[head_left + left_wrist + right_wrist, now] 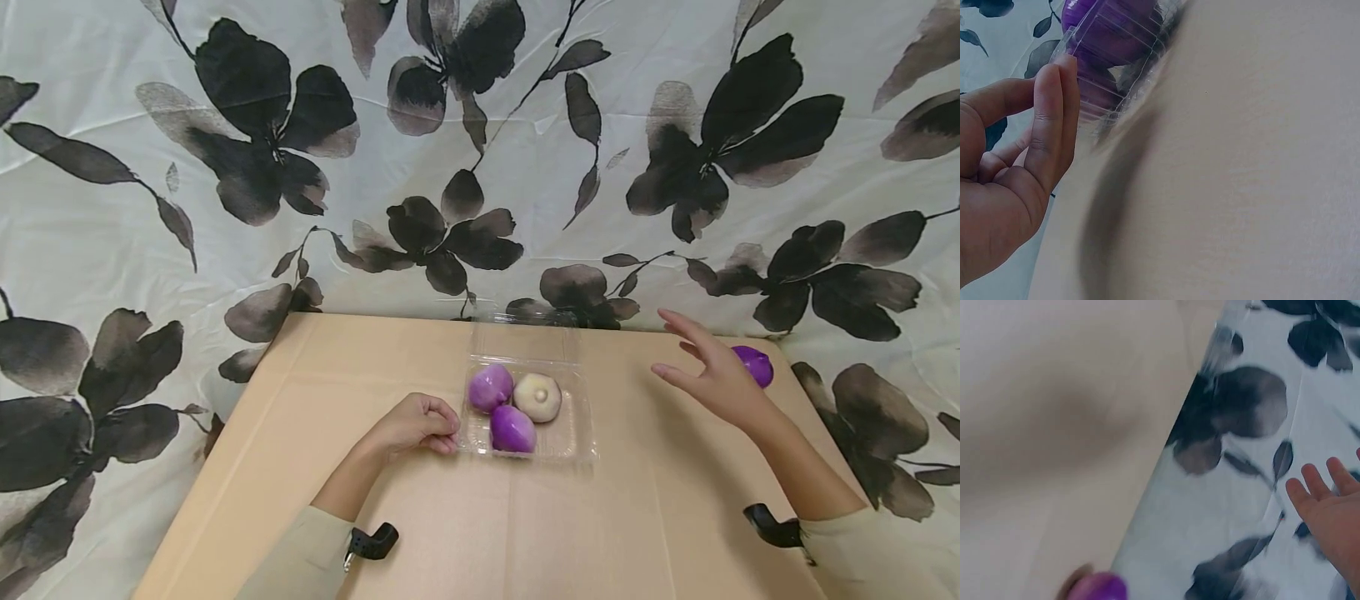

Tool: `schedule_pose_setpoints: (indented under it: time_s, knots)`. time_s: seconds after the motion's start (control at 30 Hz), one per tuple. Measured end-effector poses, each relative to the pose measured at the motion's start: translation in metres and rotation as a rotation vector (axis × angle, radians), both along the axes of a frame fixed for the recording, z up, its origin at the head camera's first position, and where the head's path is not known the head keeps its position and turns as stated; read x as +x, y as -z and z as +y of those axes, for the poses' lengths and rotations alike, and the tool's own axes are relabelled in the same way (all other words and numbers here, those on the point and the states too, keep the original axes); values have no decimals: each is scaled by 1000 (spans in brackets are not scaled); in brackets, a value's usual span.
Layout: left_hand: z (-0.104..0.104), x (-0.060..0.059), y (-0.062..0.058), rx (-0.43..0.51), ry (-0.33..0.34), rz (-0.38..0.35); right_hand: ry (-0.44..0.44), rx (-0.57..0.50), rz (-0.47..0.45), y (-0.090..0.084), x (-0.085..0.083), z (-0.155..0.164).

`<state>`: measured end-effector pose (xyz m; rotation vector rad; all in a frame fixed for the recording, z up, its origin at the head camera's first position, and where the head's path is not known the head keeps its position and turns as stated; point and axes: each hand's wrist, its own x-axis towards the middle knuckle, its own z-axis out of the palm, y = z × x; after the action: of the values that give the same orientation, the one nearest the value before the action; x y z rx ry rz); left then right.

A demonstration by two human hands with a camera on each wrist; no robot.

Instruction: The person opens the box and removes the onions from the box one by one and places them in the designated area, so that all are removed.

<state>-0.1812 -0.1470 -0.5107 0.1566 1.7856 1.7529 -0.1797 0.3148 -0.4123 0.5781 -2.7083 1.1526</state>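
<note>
Floral cloth (555, 183), white with black-grey print, lightly creased: upper frame and both sides. Worktop (577, 525), tan: lower centre.

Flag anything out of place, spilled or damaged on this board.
One purple piece looks stray, lying near the far right corner of the board by the right hand, while two purple ones sit in the clear container. No spill or damage shows.

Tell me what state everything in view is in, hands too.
Clear container: open, lid folded back
Two purple pieces: inside container
Pale piece: inside container, beside them
Loose purple piece: outside container, partly hidden
Left hand: pinching container's edge
Right hand: raised, fingers extended, empty
</note>
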Motion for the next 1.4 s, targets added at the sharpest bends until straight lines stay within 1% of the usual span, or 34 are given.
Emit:
schedule_pose_setpoints:
  time_s: [0.17,0.3,0.4,0.53,0.7,0.87,1.0,1.1,1.2,1.3,1.4]
  knots:
    - [1,0,-2,0,-3,-3,-108,92,-13,0,-5,-29]
    - [2,-1,-1,3,-6,-11,-194,152,-28,1,-8,-51]
    - [3,-2,1,7,-7,-16,-267,175,-46,4,-9,-67]
    - [3,-2,2,5,-8,-15,-357,214,-47,8,-10,-88]
    - [4,-2,1,10,-15,-19,-453,242,-50,13,-10,-113]
    - [4,-1,-1,17,-16,-19,-559,314,-30,15,-9,-134]
    - [4,0,-1,23,-16,-20,-642,423,44,19,-9,-149]
    - [4,0,-1,33,-15,-21,-676,493,94,22,-9,-159]
    - [4,0,-1,40,-10,-22,-676,564,74,24,-6,-165]
    - [3,0,-1,39,-6,-19,-665,668,89,25,-3,-169]
    - [3,-1,1,34,-7,-16,-662,750,158,27,0,-173]
